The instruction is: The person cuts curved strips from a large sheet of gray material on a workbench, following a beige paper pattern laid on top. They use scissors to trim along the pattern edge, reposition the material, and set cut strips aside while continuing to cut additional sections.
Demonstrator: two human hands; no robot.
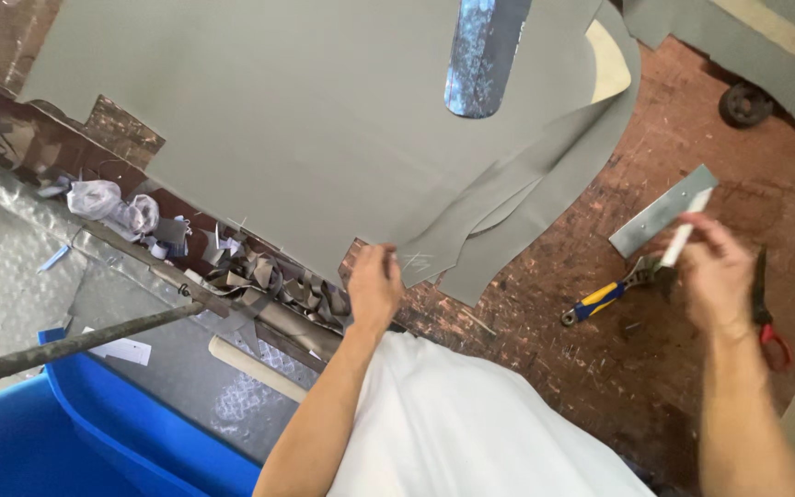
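A large grey sheet of leather-like material (pixel 324 101) lies spread over a scarred reddish-brown workbench (pixel 591 350). My left hand (pixel 374 281) rests on the sheet's near edge, fingers pressing down beside a faint light mark. My right hand (pixel 715 271) is raised over the bench to the right and pinches a slim white marking stick (pixel 683 237). A flat metal plate (pixel 662 210) lies just behind that hand. More grey layers (pixel 545 193) overlap under the top sheet.
Yellow-and-blue-handled pliers (pixel 600 299) lie on the bench left of my right hand, red-handled scissors (pixel 770 313) to its right. Grey offcuts (pixel 269 281) pile at the bench's left edge. A blue bin (pixel 75 442) and a metal rod (pixel 66 345) sit lower left.
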